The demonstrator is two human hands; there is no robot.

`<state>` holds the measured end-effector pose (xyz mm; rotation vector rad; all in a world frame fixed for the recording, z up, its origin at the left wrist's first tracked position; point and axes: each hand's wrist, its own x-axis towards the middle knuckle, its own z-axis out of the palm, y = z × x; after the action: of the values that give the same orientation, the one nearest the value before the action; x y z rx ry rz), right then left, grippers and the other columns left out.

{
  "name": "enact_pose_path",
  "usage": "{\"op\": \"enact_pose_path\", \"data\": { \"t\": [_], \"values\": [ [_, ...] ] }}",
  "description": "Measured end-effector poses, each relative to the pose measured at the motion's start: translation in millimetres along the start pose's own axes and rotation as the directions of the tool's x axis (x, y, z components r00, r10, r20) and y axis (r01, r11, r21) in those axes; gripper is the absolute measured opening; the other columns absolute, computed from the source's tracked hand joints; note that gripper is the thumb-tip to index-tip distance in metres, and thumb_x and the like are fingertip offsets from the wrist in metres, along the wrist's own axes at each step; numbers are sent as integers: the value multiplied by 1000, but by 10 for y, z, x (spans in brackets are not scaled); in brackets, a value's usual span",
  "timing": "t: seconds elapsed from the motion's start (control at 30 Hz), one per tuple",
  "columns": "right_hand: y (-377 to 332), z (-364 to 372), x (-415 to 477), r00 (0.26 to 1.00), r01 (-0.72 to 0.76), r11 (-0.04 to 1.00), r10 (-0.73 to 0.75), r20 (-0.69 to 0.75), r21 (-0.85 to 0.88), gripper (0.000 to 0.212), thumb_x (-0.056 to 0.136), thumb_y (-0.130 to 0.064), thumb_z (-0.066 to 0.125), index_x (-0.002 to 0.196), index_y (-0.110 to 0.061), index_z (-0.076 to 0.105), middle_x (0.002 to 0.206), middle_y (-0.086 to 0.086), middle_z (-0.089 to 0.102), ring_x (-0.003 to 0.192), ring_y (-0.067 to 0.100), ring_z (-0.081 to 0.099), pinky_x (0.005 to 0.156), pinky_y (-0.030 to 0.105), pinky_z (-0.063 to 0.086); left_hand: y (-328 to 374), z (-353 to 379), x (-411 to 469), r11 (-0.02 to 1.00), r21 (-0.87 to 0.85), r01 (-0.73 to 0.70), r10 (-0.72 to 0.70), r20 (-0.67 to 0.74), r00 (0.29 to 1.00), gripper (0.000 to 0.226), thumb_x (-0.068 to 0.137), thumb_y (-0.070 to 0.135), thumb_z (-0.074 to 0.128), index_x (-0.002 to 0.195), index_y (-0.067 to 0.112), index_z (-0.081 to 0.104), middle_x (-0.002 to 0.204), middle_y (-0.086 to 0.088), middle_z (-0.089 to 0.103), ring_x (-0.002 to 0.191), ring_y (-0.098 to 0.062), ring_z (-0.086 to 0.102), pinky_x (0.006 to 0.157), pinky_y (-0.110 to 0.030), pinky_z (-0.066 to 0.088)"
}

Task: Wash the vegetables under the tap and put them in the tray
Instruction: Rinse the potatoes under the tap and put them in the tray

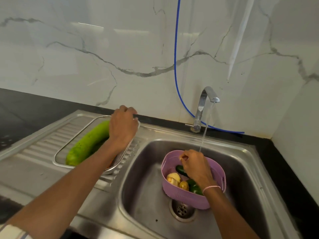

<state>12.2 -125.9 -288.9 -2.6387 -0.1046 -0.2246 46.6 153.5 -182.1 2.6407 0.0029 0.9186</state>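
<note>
Washing under way: right grip (195, 164) pinching pale vegetable (183, 158) above purple basket (186, 195) in sink (146, 178), beside running tap (201, 107). Left grip (123, 128) curled at rim of tray (54, 159), hold unclear; green gourd (88, 144) inside. Next, likely: rinse, carry to tray.

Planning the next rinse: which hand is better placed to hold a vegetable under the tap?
Right. The right hand is in the purple basket beside the water stream, pinching a small yellowish vegetable; the left hand is over the steel tray with the green gourd.
</note>
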Motion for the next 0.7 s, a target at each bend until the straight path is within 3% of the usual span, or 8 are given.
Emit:
{"op": "enact_pose_path", "data": {
  "t": [0.07,0.13,0.3,0.37,0.47,0.57,0.7],
  "values": [
    [70,43,-10,983,-29,1000,30,179,-9,11,102,-19,66,106,-24,76,99,-2,76,88,16,70,88,35,62,353,9,-140,985,-150,-83,96,80,992,15,94,21,65,105,24,76,103,-1,75,95,-24,69,87,-40,58],
    [125,73,-39,928,8,1000,-2,372,-15,19,101,-19,69,117,-27,75,110,-3,77,98,16,70,94,32,59,642,152,-285,972,-208,-106,154,231,961,15,93,25,63,99,29,76,97,5,78,90,-20,71,84,-38,59],
    [180,-16,-56,802,17,1000,-19,597,9,32,93,-16,76,124,-25,74,121,-2,73,111,19,67,104,34,53,995,717,-590,963,-263,56,94,524,847,13,94,31,66,94,31,78,93,10,78,90,-15,72,91,-44,60],
    [255,-19,-50,793,56,998,-19,609,-40,38,93,-9,74,128,-22,73,125,1,71,116,22,65,104,33,52,1045,917,-655,950,-273,148,46,596,802,10,93,29,68,90,31,78,90,11,78,92,-14,73,94,-45,59],
    [379,67,-84,843,146,982,-59,534,-122,24,100,-10,62,118,-18,75,113,1,72,103,20,66,94,31,55,1075,1142,-757,918,-279,283,-47,632,774,8,89,26,73,86,31,79,88,9,79,94,-15,73,95,-43,58],
    [410,124,-58,839,95,991,-30,543,-92,24,97,-9,67,116,-22,74,111,1,73,102,23,68,97,38,58,1040,1342,-907,851,-330,408,-120,635,763,14,92,25,69,83,31,79,84,10,79,92,-15,73,95,-42,58],
    [468,-43,-6,855,-6,1000,-4,519,17,27,98,-8,65,121,-18,72,115,5,74,107,25,68,102,42,55,1014,1501,-978,882,-305,360,-79,656,750,17,96,27,65,90,29,80,93,7,79,95,-18,74,95,-40,59]
  ]
}}
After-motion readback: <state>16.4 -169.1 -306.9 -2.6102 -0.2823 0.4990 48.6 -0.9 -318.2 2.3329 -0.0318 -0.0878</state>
